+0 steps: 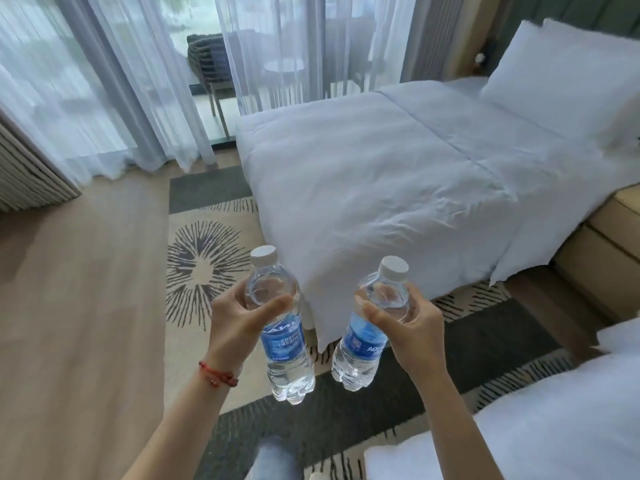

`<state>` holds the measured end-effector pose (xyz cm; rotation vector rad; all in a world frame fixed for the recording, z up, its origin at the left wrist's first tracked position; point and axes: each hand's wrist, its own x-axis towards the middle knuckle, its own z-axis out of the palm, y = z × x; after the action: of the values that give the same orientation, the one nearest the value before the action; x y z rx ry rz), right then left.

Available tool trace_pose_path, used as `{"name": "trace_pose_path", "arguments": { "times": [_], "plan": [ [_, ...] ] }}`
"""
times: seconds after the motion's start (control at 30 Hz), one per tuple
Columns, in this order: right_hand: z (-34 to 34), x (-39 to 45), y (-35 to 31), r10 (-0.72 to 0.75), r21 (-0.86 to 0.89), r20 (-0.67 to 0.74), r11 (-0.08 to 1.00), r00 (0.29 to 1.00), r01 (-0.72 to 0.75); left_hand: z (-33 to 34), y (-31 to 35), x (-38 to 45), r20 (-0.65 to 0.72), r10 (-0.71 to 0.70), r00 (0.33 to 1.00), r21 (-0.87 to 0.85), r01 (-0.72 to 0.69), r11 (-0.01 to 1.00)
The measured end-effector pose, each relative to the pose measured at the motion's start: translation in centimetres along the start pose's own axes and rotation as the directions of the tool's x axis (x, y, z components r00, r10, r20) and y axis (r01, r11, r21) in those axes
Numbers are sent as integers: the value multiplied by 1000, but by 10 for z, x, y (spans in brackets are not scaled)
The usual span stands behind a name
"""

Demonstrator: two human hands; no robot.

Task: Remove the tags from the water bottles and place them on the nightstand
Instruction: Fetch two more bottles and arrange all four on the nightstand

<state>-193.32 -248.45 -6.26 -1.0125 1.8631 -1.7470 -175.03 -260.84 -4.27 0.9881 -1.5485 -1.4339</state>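
The left hand (pixel 239 317) grips one water bottle (pixel 280 327) at its shoulder, thumb across the front and fingers curled behind, white cap above the fingers and blue label just below them. The right hand (pixel 405 320) clamps a second water bottle (pixel 367 327) the same way, its base tilting toward the first; the bottles stay apart. Both hang over a patterned rug (pixel 201 271), near the foot of a white bed (pixel 398 185). A red string bracelet (pixel 218 374) circles the left wrist.

Soft daylight through sheer curtains (pixel 104 81) — cool, bright; wide-angle bending at edges; slightly soft focus throughout.
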Motion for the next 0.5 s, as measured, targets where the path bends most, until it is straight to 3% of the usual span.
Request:
{"name": "trace_pose_path", "arguments": {
  "times": [0.3,0.5],
  "plan": [
    [-45,93,38,19,-92,-276,995,961,-46,103,-15,136,293,5,956,-11,-2,1000],
    [-89,155,58,34,-134,-525,983,851,-122,199,-15,227,517,24,855,-6,-25,1000]
  ]
}}
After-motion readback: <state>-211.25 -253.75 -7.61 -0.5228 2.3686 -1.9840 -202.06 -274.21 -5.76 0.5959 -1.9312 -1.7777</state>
